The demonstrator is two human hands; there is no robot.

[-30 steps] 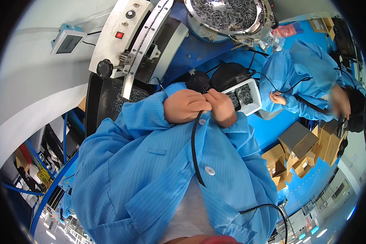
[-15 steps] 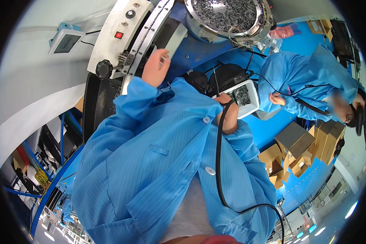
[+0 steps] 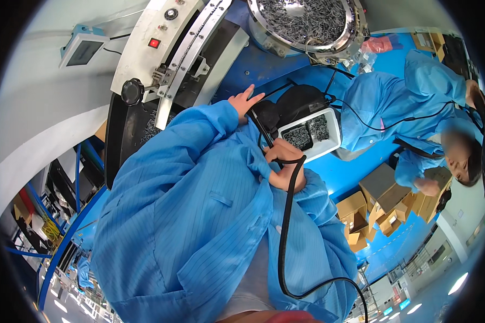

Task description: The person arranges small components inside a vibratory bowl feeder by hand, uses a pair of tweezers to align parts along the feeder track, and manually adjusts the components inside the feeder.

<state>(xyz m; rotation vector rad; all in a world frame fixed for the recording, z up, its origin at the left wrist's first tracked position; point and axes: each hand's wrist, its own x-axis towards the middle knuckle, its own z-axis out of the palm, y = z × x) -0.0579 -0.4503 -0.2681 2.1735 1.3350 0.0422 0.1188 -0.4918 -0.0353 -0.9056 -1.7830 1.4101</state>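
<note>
My right hand (image 3: 283, 166) is closed around a thick black cable (image 3: 283, 226) that runs down over my blue coat and loops off to the lower right. My left hand (image 3: 244, 102) is raised with fingers spread, holding nothing, just left of a black device (image 3: 299, 102). A white tray (image 3: 334, 121) with small dark metal parts sits right of my hands.
A round bowl feeder (image 3: 307, 21) full of small metal parts stands at the top. A white machine panel (image 3: 153, 46) with a red button and black knob (image 3: 131, 91) lies upper left. A co-worker in a blue coat (image 3: 409, 107) stands at right, above cardboard boxes (image 3: 377, 199).
My hands were together at my chest; the left one rose toward the machine, then dropped beside the black device. The right hand now grips the black cable, which hangs lower.
</note>
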